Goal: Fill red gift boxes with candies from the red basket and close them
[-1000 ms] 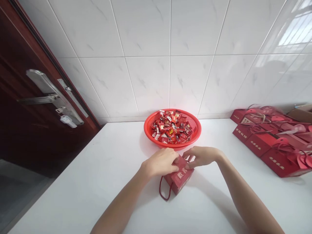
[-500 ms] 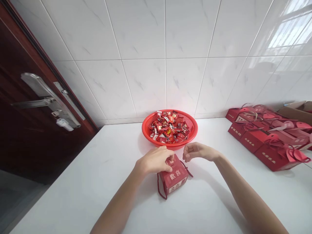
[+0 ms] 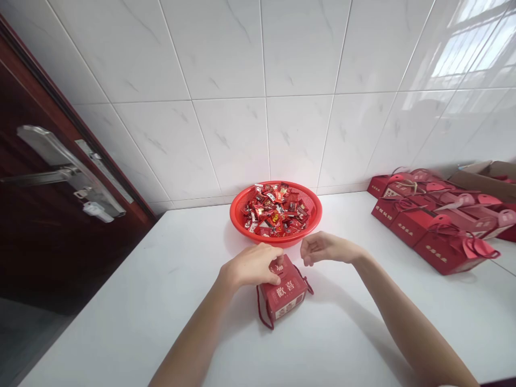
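A small red gift box [image 3: 288, 287] with pale characters lies on the white table, a dark red cord loop hanging at either side. My left hand [image 3: 258, 266] rests on its upper left part, fingers and thumb closed on the lid. Just right of the box, my right hand [image 3: 322, 249] hovers with curled fingers, apart from it; whether something small is inside those fingers is hidden. Behind both hands stands a red plastic basket [image 3: 235, 215] holding many red-wrapped candies [image 3: 276, 209].
Several red gift boxes [image 3: 407, 228] with ribbons and cords stand in rows at the right. Behind them is an open cardboard box [image 3: 479, 180]. A tiled wall [image 3: 298, 134] borders the white table [image 3: 161, 301]; a dark door [image 3: 36, 226] is at the left.
The view has shifted slightly, moving the surroundings a little left in the picture. My left hand stays on the box, and my right hand's fingers look more curled.
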